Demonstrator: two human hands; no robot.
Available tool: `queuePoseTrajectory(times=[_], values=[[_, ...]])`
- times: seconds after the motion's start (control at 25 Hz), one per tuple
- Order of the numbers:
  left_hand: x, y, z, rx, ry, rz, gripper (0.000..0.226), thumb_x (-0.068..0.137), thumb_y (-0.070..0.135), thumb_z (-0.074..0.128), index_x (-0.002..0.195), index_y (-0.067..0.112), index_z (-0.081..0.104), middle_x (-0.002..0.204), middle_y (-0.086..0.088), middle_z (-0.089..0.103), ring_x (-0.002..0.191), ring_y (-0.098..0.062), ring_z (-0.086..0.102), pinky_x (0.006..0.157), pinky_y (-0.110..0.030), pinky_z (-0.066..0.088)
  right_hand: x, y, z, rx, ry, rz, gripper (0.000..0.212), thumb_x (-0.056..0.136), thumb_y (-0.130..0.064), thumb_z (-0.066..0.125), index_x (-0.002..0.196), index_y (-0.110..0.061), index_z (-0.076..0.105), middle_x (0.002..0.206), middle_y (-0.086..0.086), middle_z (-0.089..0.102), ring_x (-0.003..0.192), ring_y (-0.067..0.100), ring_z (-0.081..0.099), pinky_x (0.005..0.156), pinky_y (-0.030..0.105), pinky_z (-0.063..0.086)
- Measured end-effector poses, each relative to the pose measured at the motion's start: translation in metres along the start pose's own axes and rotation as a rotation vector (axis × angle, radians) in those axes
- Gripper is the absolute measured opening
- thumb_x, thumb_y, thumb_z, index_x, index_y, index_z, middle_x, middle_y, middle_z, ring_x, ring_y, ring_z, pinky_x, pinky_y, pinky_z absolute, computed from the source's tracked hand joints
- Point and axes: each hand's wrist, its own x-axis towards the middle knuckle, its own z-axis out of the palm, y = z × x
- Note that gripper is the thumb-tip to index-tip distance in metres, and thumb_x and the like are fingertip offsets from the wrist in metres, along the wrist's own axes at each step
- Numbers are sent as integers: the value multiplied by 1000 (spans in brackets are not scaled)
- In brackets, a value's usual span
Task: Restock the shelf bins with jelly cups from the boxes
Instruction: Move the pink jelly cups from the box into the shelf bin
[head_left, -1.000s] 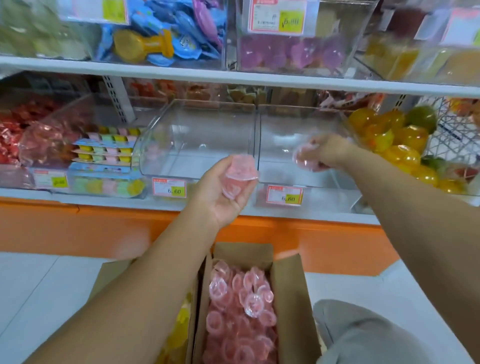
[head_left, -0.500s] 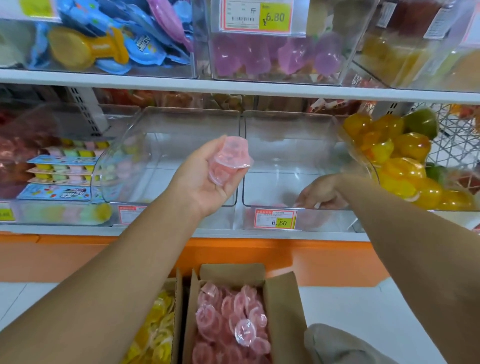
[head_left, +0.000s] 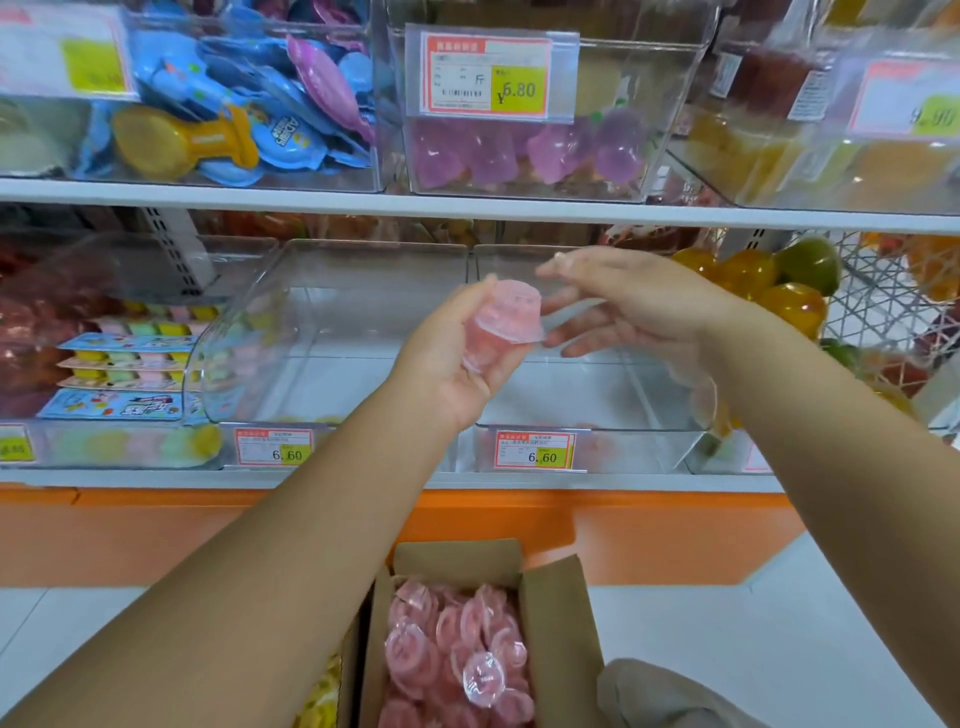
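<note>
Left hand (head_left: 457, 364) is raised in front of the lower shelf (head_left: 363, 478), palm up. Its fingers and thumb are curled round one pink jelly cup (head_left: 506, 322). The cup is tilted, narrow end up and wide rim lower. It is held in the air on the near side of the clear bins, about level with the divide between them, and is in neither.

Right hand (head_left: 644, 306) is just right of the cup, released, with fingers straight and spread, holding nothing. Its fingertips (head_left: 553, 312) reach toward the cup's rim. Touching or just short, cannot tell.

Left bin (head_left: 332, 312) and right bin (head_left: 613, 400) stand side by side on the lower shelf. Each has a price tag at the front: left tag (head_left: 274, 447) reads 6.60, right tag (head_left: 535, 451) reads 6.60.

Cardboard box (head_left: 553, 623) sits open on the floor, near, below the hands and in front of the orange shelf base (head_left: 130, 530). It is packed with pink cups (head_left: 452, 644). Just left of it, yellow cups (head_left: 319, 696) show at the frame's bottom edge.

Upper shelf: a bin of purple cups (head_left: 519, 150) with tag 6.80 (head_left: 488, 78). Left of it are blue packets (head_left: 280, 135).

Lower shelf, far right: round yellow and green pieces (head_left: 748, 280) beside white netting. Lower shelf, left: stacked trays of pastel sweets (head_left: 130, 358).
</note>
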Motion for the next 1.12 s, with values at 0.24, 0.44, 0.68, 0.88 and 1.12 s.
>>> queuePoseTrajectory(times=[0.24,0.44,0.68,0.88,1.12], values=[[15,-18,21,54,0,23,46,94,28,66,137,15,54,116,-12,71,99,-27,72,54,-28,58,-26,-4,7,-462,-100,-172,56,72,-21,83,116,-36,50,121,-7,51,88,26,66,82,37,57],[14,-23,26,93,12,29,45,92,28,70,133,15,57,127,-14,64,109,-28,67,61,-35,62,-14,15,-7,-319,23,-244,36,81,-7,73,110,-19,56,110,2,59,72,20,63,65,31,56],[19,-23,9,128,-22,25,33,88,12,73,112,28,58,141,-9,46,117,-34,59,56,-31,59,20,38,-51,-1122,-41,127,6,91,-21,62,86,-20,66,88,1,67,79,20,63,61,22,45],[19,-20,-2,173,-52,40,43,86,8,73,121,28,59,138,-8,49,115,-35,60,61,-33,59,45,77,-42,-1321,-301,541,37,86,-10,68,123,-5,61,100,10,69,78,20,71,69,28,59],[18,-15,-10,170,-78,36,36,92,10,66,123,27,60,135,-13,51,106,-34,68,62,-35,60,56,105,-48,-1403,-354,542,32,85,-3,64,116,-9,68,106,12,70,87,24,72,83,37,58]])
